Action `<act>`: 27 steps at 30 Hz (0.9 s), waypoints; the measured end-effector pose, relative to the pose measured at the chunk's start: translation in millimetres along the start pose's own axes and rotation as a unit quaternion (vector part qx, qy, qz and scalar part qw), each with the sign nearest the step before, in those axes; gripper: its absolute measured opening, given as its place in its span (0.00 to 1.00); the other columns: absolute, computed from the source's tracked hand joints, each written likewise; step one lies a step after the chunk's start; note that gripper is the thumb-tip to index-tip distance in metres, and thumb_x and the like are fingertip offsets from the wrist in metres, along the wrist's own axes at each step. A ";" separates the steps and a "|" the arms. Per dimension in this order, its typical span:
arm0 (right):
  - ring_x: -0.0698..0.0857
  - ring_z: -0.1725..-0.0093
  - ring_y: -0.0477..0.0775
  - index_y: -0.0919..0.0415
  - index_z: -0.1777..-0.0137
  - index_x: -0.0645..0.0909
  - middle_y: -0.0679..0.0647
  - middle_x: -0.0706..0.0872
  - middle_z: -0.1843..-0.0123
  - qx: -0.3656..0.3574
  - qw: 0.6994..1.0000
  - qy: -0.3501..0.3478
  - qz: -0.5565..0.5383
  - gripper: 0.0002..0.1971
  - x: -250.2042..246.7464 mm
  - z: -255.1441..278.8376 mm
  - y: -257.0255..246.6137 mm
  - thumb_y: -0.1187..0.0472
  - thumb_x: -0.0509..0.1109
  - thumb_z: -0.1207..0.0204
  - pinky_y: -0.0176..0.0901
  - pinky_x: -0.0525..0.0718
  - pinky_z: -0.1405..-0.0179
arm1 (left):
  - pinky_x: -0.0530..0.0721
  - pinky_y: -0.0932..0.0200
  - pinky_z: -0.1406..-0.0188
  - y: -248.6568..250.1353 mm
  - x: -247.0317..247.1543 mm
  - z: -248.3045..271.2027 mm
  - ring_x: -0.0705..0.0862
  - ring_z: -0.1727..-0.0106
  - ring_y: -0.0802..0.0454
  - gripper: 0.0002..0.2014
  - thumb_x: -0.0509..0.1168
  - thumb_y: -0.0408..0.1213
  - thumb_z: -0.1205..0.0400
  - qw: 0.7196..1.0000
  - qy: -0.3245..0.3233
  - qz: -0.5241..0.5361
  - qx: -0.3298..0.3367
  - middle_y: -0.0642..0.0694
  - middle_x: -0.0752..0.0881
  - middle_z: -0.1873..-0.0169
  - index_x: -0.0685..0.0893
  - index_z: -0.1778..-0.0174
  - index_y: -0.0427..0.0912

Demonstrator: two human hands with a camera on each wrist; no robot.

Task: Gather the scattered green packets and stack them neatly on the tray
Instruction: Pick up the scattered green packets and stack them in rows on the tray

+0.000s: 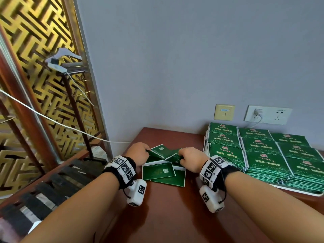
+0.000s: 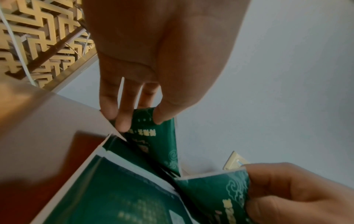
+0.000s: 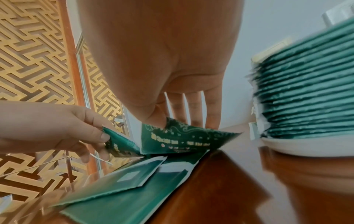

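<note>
Several loose green packets lie overlapped on the brown table between my hands. My left hand pinches one tilted green packet between thumb and fingers, lifting its edge. My right hand pinches another green packet the same way, its far edge still low by the pile. Two packets stay flat, back sides up. To the right, neat stacks of green packets fill a white tray.
The grey wall stands just behind, with a beige plate and a white socket holding a plug. A gold lattice screen and a white cable lie left of the table edge.
</note>
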State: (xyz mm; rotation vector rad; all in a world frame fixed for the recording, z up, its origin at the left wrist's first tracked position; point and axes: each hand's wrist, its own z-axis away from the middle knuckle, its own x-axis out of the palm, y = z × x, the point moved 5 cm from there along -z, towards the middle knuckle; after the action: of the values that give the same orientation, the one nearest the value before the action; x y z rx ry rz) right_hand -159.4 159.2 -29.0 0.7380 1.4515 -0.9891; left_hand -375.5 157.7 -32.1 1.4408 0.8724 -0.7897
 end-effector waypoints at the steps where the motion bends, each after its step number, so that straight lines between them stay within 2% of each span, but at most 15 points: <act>1: 0.84 0.49 0.61 0.56 0.52 0.78 0.56 0.85 0.49 0.002 1.000 -0.004 -0.003 0.05 -1.8 6.1 -1.7 0.60 0.61 0.23 0.46 0.80 0.56 | 0.83 0.61 0.51 0.9 -1.7 4.7 0.87 0.51 0.49 0.16 0.60 0.28 0.21 1.000 -0.001 0.013 0.000 0.46 0.91 0.51 0.92 0.51 0.45; 3: 0.84 0.48 0.60 0.57 0.48 0.81 0.56 0.86 0.48 0.004 1.000 -0.018 -0.003 0.08 -4.2 17.8 -4.2 0.59 0.62 0.23 0.48 0.84 0.51 | 0.82 0.62 0.53 3.8 -5.0 14.7 0.87 0.53 0.50 0.12 0.62 0.31 0.23 1.000 -0.008 0.026 0.003 0.47 0.91 0.55 0.92 0.58 0.46; 5: 0.84 0.49 0.59 0.57 0.49 0.81 0.56 0.86 0.49 0.004 0.999 -0.038 -0.001 0.07 -5.0 30.1 -6.0 0.58 0.64 0.22 0.48 0.84 0.50 | 0.82 0.60 0.56 7.8 -8.5 25.2 0.87 0.56 0.51 0.07 0.67 0.38 0.25 0.999 -0.013 0.029 0.005 0.50 0.90 0.61 0.90 0.66 0.47; 7: 0.82 0.54 0.58 0.57 0.55 0.79 0.55 0.84 0.55 0.001 0.998 -0.056 0.000 0.04 -3.9 41.2 -6.2 0.58 0.64 0.22 0.46 0.82 0.54 | 0.79 0.59 0.61 10.6 -10.8 33.6 0.85 0.59 0.51 0.11 0.68 0.46 0.25 1.000 -0.013 0.025 0.004 0.50 0.87 0.66 0.85 0.71 0.48; 9: 0.81 0.57 0.58 0.58 0.59 0.76 0.54 0.82 0.58 0.006 0.998 -0.069 -0.001 0.04 -3.4 52.2 -5.7 0.59 0.65 0.23 0.44 0.78 0.58 | 0.78 0.58 0.64 12.5 -13.9 40.2 0.84 0.62 0.52 0.14 0.70 0.51 0.24 1.000 0.004 0.016 0.006 0.50 0.86 0.68 0.83 0.72 0.47; 11: 0.80 0.58 0.58 0.58 0.61 0.75 0.54 0.81 0.60 0.016 0.996 -0.086 -0.009 0.05 -3.6 62.3 -6.1 0.60 0.65 0.24 0.44 0.76 0.61 | 0.77 0.60 0.67 14.2 -18.0 47.3 0.84 0.64 0.54 0.12 0.75 0.46 0.26 0.999 0.011 0.028 0.011 0.51 0.86 0.69 0.83 0.72 0.46; 13: 0.83 0.62 0.56 0.56 0.59 0.79 0.53 0.83 0.63 0.027 0.992 -0.114 -0.041 0.04 -2.0 68.7 -7.4 0.61 0.65 0.24 0.48 0.82 0.63 | 0.76 0.66 0.69 15.1 -22.4 53.3 0.85 0.63 0.55 0.09 0.76 0.34 0.29 0.999 0.008 0.038 0.021 0.52 0.87 0.68 0.85 0.72 0.45; 15: 0.84 0.67 0.54 0.55 0.52 0.84 0.53 0.86 0.65 0.045 0.980 -0.151 -0.122 0.05 2.5 72.7 -8.0 0.57 0.68 0.24 0.51 0.88 0.61 | 0.75 0.72 0.72 14.1 -26.9 57.7 0.85 0.64 0.57 0.09 0.73 0.26 0.30 0.999 0.006 0.035 0.030 0.54 0.87 0.68 0.86 0.71 0.45; 17: 0.84 0.68 0.52 0.56 0.52 0.85 0.52 0.86 0.66 0.045 0.976 -0.148 -0.151 0.10 3.9 70.0 -8.7 0.50 0.71 0.24 0.49 0.88 0.59 | 0.77 0.71 0.73 11.3 -30.8 61.5 0.84 0.65 0.56 0.12 0.68 0.21 0.30 0.999 0.003 0.030 0.031 0.53 0.86 0.67 0.86 0.69 0.45; 18: 0.84 0.67 0.50 0.56 0.52 0.85 0.50 0.86 0.66 0.038 0.981 -0.126 -0.139 0.12 2.2 66.5 -7.6 0.47 0.71 0.24 0.47 0.86 0.57 | 0.78 0.71 0.73 9.7 -31.9 62.6 0.84 0.65 0.55 0.13 0.66 0.20 0.29 0.999 0.001 0.025 0.032 0.52 0.86 0.67 0.86 0.69 0.45; 20: 0.85 0.59 0.49 0.53 0.50 0.85 0.47 0.87 0.59 0.026 0.990 -0.083 -0.107 0.15 -1.0 58.0 -5.6 0.43 0.71 0.25 0.44 0.84 0.51 | 0.77 0.71 0.73 4.7 -33.1 63.2 0.83 0.65 0.54 0.14 0.63 0.20 0.28 0.999 0.000 0.021 0.033 0.51 0.85 0.67 0.85 0.68 0.45; 22: 0.85 0.51 0.50 0.53 0.47 0.85 0.48 0.88 0.51 0.024 0.990 -0.079 -0.117 0.18 0.4 49.9 -3.5 0.39 0.69 0.24 0.43 0.82 0.47 | 0.73 0.75 0.74 0.7 -34.6 64.2 0.81 0.67 0.58 0.13 0.63 0.20 0.27 0.999 0.000 0.024 0.034 0.53 0.83 0.69 0.86 0.66 0.42; 25: 0.84 0.50 0.49 0.51 0.49 0.84 0.48 0.87 0.52 0.038 0.985 -0.083 -0.147 0.20 2.1 43.4 -4.1 0.35 0.66 0.24 0.42 0.79 0.50 | 0.74 0.75 0.71 -6.3 -36.0 63.4 0.80 0.67 0.61 0.08 0.65 0.23 0.26 0.999 0.000 0.026 0.031 0.56 0.82 0.70 0.88 0.63 0.37; 27: 0.84 0.49 0.49 0.52 0.45 0.85 0.48 0.87 0.50 0.049 0.984 -0.078 -0.155 0.25 2.2 37.8 -3.8 0.31 0.63 0.24 0.43 0.78 0.47 | 0.75 0.73 0.70 -12.7 -36.1 62.4 0.80 0.67 0.60 0.06 0.67 0.23 0.27 0.999 -0.002 0.027 0.021 0.55 0.82 0.71 0.89 0.61 0.35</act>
State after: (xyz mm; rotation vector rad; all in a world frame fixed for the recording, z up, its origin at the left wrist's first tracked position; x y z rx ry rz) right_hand -145.9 123.7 -29.4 0.4998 1.4132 -1.3357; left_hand -402.5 93.3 -10.2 1.4939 0.8150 -0.7748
